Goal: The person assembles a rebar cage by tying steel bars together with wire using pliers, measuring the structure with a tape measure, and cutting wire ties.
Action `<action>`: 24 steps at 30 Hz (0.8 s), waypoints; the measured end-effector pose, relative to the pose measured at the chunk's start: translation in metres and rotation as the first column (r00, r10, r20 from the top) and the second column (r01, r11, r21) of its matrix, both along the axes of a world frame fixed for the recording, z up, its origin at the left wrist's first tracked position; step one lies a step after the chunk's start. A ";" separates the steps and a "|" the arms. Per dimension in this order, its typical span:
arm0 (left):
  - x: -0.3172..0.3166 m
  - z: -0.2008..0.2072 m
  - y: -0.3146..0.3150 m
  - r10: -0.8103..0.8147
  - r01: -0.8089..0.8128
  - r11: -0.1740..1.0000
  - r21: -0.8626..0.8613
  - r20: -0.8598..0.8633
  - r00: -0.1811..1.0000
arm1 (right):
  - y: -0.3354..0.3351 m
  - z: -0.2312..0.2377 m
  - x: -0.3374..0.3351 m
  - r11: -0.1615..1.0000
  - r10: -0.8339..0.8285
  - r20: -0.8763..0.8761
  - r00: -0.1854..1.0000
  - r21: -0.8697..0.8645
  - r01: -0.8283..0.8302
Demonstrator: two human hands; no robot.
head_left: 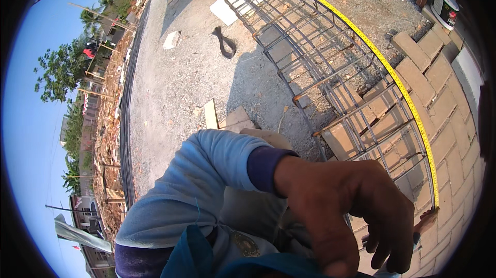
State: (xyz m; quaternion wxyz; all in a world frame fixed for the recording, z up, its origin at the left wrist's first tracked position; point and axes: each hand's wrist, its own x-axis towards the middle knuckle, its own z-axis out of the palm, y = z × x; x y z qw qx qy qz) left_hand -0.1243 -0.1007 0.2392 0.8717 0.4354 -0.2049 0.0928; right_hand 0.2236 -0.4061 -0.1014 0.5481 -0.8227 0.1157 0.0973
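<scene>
My left hand (351, 200) hangs in the foreground, back of the hand up, with its fingers loosely bent and apart. Nothing shows in it. Beyond it, at the lower right, my right hand (426, 221) is small and partly hidden by the left. Its fingers close on the near end of a yellow tape measure (395, 74). The tape runs far off along the right side of a long rebar cage (338, 79) of lengthwise bars and square ties. The cage's near end lies beside the right hand, partly behind my left hand.
Tan paving blocks (449, 118) lie under and right of the cage. A paint bucket (445, 7) stands at the far right. On the gravel are a bent bundle of dark wire (223, 43), a white sheet (223, 11) and board pieces (211, 114). Long dark bars (132, 82) run along the left.
</scene>
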 end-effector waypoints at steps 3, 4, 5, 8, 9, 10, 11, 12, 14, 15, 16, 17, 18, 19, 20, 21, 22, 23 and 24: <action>0.006 -0.011 -0.002 -0.043 0.041 0.998 0.046 0.030 0.999 | 0.025 0.038 -0.024 0.997 0.074 0.037 0.997 0.003 -0.074; 0.006 -0.012 -0.006 -0.034 0.033 0.999 0.030 0.033 0.999 | 0.037 0.062 -0.036 0.995 0.103 0.061 0.993 -0.019 -0.102; 0.008 -0.014 -0.010 -0.030 0.029 1.000 0.010 0.037 0.999 | 0.048 0.081 -0.048 0.992 0.122 0.091 0.988 -0.029 -0.120; 0.011 -0.019 -0.023 -0.033 0.034 0.998 -0.051 0.033 0.999 | 0.056 0.090 -0.061 0.994 0.103 0.181 0.978 0.011 -0.107; 0.011 -0.019 -0.025 -0.043 0.044 0.997 -0.065 0.018 0.999 | 0.053 0.081 -0.061 0.995 0.079 0.218 0.973 0.049 -0.091; 0.011 -0.016 -0.026 -0.064 0.063 0.995 -0.072 -0.014 0.998 | 0.055 0.082 -0.062 0.994 0.084 0.212 0.974 0.053 -0.097; 0.012 -0.017 -0.028 -0.094 0.092 0.993 -0.078 -0.015 0.995 | 0.045 0.072 -0.051 0.994 0.094 0.181 0.979 0.043 -0.103; 0.013 -0.018 -0.030 -0.127 0.126 0.989 -0.084 -0.014 0.992 | 0.033 0.062 -0.040 0.994 0.100 0.151 0.983 0.031 -0.106; 0.015 -0.017 -0.032 -0.205 0.204 0.974 -0.095 -0.002 0.979 | -0.017 -0.002 0.015 0.990 0.138 0.015 0.990 0.006 -0.138; 0.014 -0.016 -0.032 -0.247 0.244 0.963 -0.115 -0.009 0.969 | -0.022 -0.016 0.032 0.990 0.138 0.007 0.990 -0.012 -0.138; 0.013 -0.008 -0.029 -0.301 0.292 0.942 -0.165 -0.034 0.953 | -0.015 -0.017 0.031 0.991 0.133 0.026 0.991 -0.017 -0.132; 0.012 -0.008 -0.028 -0.342 0.338 0.929 -0.154 -0.003 0.940 | -0.011 -0.014 0.032 0.993 0.119 0.053 0.992 -0.023 -0.118; 0.011 -0.008 -0.027 -0.385 0.386 0.912 -0.138 0.030 0.922 | -0.007 -0.011 0.032 0.994 0.105 0.077 0.992 -0.029 -0.103; 0.015 -0.017 -0.027 -0.415 0.422 0.905 -0.055 0.101 0.904 | -0.003 -0.008 0.030 0.995 0.101 0.090 0.991 -0.036 -0.098; 0.014 -0.019 -0.025 -0.497 0.508 0.857 -0.089 0.121 0.860 | 0.011 -0.012 0.025 0.992 0.127 0.079 0.989 -0.031 -0.125; 0.012 -0.021 -0.023 -0.572 0.587 0.801 -0.120 0.136 0.809 | 0.025 -0.017 0.021 0.988 0.156 0.070 0.985 -0.025 -0.155; 0.017 -0.022 -0.015 -0.717 0.736 0.625 -0.259 0.182 0.673 | 0.026 -0.015 0.022 0.988 0.153 0.076 0.985 -0.034 -0.151; 0.017 -0.025 -0.012 -0.705 0.724 0.663 -0.192 0.165 0.690 | 0.028 -0.012 0.024 0.988 0.150 0.086 0.985 -0.038 -0.147; 0.016 -0.029 -0.010 -0.691 0.706 0.697 -0.123 0.149 0.708 | 0.029 -0.011 0.026 0.988 0.150 0.089 0.985 -0.044 -0.146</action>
